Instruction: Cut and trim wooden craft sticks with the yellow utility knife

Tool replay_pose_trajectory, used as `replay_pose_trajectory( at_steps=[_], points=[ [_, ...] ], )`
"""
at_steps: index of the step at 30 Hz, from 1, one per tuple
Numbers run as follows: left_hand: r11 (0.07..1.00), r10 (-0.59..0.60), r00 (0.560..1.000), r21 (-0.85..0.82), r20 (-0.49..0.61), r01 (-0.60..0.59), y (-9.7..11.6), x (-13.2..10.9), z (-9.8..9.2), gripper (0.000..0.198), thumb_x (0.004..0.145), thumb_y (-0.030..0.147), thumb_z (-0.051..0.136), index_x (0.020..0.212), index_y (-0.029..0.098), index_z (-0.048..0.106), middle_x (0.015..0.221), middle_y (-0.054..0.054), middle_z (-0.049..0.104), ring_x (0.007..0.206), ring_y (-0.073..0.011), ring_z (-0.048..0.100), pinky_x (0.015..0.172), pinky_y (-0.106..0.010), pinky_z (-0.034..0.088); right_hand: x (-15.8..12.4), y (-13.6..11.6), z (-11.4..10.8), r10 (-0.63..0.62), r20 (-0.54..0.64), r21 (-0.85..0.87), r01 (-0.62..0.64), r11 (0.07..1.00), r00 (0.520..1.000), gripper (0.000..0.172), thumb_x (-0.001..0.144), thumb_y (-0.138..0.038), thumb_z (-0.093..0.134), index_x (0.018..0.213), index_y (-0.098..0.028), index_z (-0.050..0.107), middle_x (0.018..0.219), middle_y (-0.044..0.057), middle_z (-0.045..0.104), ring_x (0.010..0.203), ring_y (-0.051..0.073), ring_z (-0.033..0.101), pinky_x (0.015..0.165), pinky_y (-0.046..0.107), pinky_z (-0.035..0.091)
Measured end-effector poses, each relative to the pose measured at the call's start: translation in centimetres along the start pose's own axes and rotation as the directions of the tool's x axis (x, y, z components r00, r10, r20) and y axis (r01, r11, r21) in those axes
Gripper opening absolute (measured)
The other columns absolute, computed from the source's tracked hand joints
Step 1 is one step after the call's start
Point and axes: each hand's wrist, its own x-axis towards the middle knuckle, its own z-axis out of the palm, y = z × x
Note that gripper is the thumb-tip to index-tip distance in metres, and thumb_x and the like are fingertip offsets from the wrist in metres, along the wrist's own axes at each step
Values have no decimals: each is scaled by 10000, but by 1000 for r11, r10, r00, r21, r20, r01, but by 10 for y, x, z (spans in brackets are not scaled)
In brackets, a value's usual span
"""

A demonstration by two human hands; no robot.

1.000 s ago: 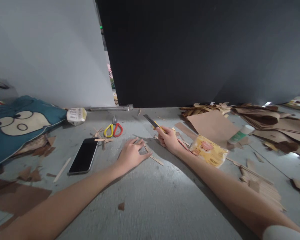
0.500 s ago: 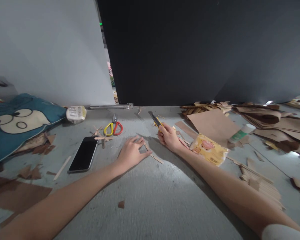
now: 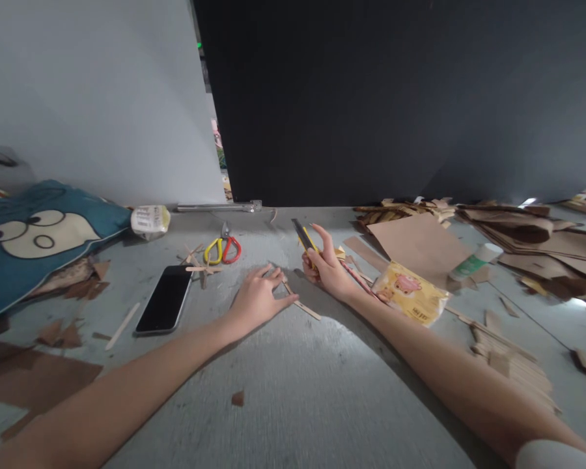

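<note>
My right hand (image 3: 328,268) is closed around a yellow and black utility knife (image 3: 305,236), held above the table with its blade end pointing up and away to the left. Its index finger is lifted off the knife. On the grey tabletop, my left hand (image 3: 260,294) lies low, thumb and fingers pressing a thin wooden craft stick (image 3: 308,310) down. Part of that stick is covered by the fingers. Beyond the left hand lie scissors (image 3: 223,249) with one yellow and one red handle, beside a small pile of craft sticks (image 3: 204,268).
A phone (image 3: 165,301) and a loose stick (image 3: 122,326) lie left, near a blue cushion (image 3: 53,241) and a wrapped roll (image 3: 150,221). To the right are a yellow packet (image 3: 410,292), glue stick (image 3: 474,262), brown cardboard (image 3: 415,238) and more sticks (image 3: 512,365). A dark panel (image 3: 395,98) stands behind.
My right index finger has risen from the knife and now sticks out. The knife has shifted only slightly. My left hand keeps its place on the craft stick.
</note>
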Motion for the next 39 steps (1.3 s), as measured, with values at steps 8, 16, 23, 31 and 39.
replay_pose_trajectory(
  at_steps=[8,16,23,31,39],
  points=[
    [999,-49,998,14,-26,49,2,1,-2,442,857,466,832,1210,201,799,1392,-142,730,1449,-383,556,1206,-588,450,0,15,-5,-241,30,-294,239,925,970,688,822,-412,843,1359,-342,418,1066,3,597,801,151,631,716,308,547],
    [996,-54,996,-72,-67,50,-6,3,5,286,800,355,876,1050,237,800,1401,-126,719,1449,-368,555,1205,-580,463,-15,-5,-5,-356,-29,-647,254,719,934,300,970,-547,677,940,-249,660,739,14,635,676,188,581,692,327,497],
    [995,-71,995,-73,-76,65,-10,2,10,484,801,412,867,1246,268,740,1466,-118,673,1446,-369,555,1231,-607,424,-13,-7,1,-287,-5,-611,224,759,958,380,947,-564,698,1151,-244,728,964,77,760,826,230,697,768,354,555],
    [995,-91,995,-30,-30,91,-7,3,6,522,828,465,843,1276,217,745,1520,-151,630,1477,-365,522,1236,-568,417,-11,1,0,-27,42,-407,42,912,999,462,959,-659,623,1076,-229,743,743,24,705,570,158,618,558,292,507],
    [995,-89,995,-36,-37,88,-9,1,9,536,836,483,835,1299,229,738,1519,-156,630,1475,-363,527,1223,-581,429,-12,3,1,-11,156,-408,75,910,988,488,957,-689,622,1000,-222,758,681,11,673,560,149,599,577,286,511]
  ],
)
